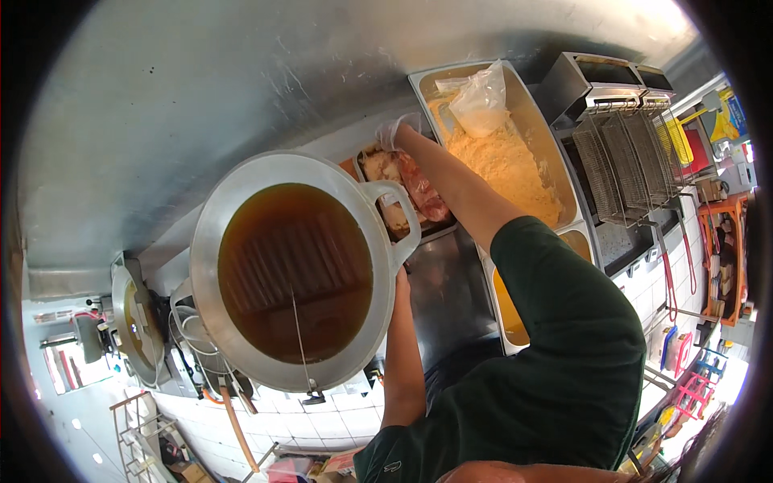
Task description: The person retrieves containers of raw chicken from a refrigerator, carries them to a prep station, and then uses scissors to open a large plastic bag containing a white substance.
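Observation:
My right hand [401, 131], in a clear plastic glove, is at the far edge of a metal tray [448, 232] of raw meat [423, 188]. Its fingers are blurred, and I cannot tell whether they grip anything. My left hand [401, 275] is mostly hidden behind the loop handle [413, 226] of a large metal pan [290, 164]. Whether it holds something does not show. Dark brown oil [290, 253] fills the pan, and a probe thermometer [300, 338] is clipped to its near rim. Right of the meat, a deep steel tub [537, 121] holds orange-tinted breading flour [501, 169].
A clear plastic bag [482, 105] of powder lies on the flour. Nearer me sits a pan of yellow liquid [512, 311]. Wire fryer baskets [628, 163] with red handles hang at right. Another wide pan [136, 326] and a strainer [208, 344] are at left.

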Demonstrator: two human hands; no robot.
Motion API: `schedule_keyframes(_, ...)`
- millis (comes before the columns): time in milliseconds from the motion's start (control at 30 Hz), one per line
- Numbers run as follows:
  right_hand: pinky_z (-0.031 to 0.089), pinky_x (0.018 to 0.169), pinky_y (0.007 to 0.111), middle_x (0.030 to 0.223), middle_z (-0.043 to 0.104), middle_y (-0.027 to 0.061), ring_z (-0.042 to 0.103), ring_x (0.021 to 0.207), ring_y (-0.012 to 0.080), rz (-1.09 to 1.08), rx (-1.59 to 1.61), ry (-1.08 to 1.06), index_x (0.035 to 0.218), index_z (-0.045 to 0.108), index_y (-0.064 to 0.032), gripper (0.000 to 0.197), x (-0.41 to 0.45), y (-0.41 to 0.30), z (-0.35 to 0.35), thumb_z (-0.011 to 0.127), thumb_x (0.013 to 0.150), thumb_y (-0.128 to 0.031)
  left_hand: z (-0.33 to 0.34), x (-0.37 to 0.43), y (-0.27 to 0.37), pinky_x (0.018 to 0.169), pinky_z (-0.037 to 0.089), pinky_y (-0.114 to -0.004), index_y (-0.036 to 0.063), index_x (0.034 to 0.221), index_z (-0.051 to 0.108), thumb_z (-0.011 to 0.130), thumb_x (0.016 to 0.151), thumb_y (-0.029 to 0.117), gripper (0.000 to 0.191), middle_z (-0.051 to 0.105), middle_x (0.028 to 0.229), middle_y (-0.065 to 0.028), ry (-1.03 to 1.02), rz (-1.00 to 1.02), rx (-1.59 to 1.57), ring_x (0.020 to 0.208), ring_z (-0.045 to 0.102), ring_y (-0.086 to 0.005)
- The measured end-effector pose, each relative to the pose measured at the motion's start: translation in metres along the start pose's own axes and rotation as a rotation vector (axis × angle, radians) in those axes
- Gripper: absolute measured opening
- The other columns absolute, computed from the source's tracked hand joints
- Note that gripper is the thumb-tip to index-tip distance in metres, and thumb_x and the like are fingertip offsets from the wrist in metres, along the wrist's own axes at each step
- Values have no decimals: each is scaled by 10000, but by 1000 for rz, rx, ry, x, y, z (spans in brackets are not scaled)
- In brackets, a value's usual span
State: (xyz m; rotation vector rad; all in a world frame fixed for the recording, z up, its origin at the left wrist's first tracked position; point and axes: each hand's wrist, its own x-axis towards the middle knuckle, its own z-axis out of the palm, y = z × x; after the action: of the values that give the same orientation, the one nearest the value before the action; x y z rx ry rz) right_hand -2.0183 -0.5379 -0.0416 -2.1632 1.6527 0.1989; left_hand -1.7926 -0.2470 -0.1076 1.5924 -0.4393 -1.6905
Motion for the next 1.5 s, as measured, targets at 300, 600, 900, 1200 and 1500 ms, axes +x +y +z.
schedule_keyframes(300, 547, 733, 430, 919, 716, 130, 691, 868, 303, 89, 132, -42, 963, 740, -127, 293, -10, -17, 23, 639, 802, -350, -43, 12, -29, 754, 477, -338, 46, 1211, 606, 585, 956, 295, 357, 630, 1088, -89, -24, -77, 238, 866, 590, -201)
schedule_keyframes(600, 523, 701, 599, 1192, 660, 84, 645, 1058, 263, 186, -204, -107, 1138, 694, -161, 292, -95, -86, 45, 588, 887, -267, -78, -88, -7, 473, 347, -220, 129, 1125, 586, 644, 932, 313, 273, 472, 731, 74, -102, 211, 115, 534, 415, -39)
schedule_keyframes(900, 556, 726, 468, 1034, 705, 101, 675, 929, 304, 139, -176, -50, 989, 726, -79, 242, -159, -99, 94, 599, 857, -238, -131, -128, -53, 465, 332, -234, 138, 788, 521, 630, 944, 267, 230, 436, 585, 57, -294, 240, 170, 491, 413, -49)
schedule_keyframes(1200, 574, 700, 423, 1003, 710, 86, 691, 901, 297, 0, -467, -42, 989, 731, -87, 210, -196, -141, 73, 637, 846, -208, -151, -140, -52, 476, 312, -242, 134, 806, 560, 608, 956, 228, 183, 427, 579, 66, -275, 173, 219, 495, 404, -58)
schedule_keyframes(1500, 590, 580, 432, 1035, 699, 105, 685, 922, 306, 38, -426, -201, 959, 742, -60, 214, -160, -152, 51, 722, 751, -109, -132, -128, -29, 492, 344, -249, 117, 818, 575, 604, 957, 237, 185, 477, 589, 41, -179, 228, 191, 509, 448, -71)
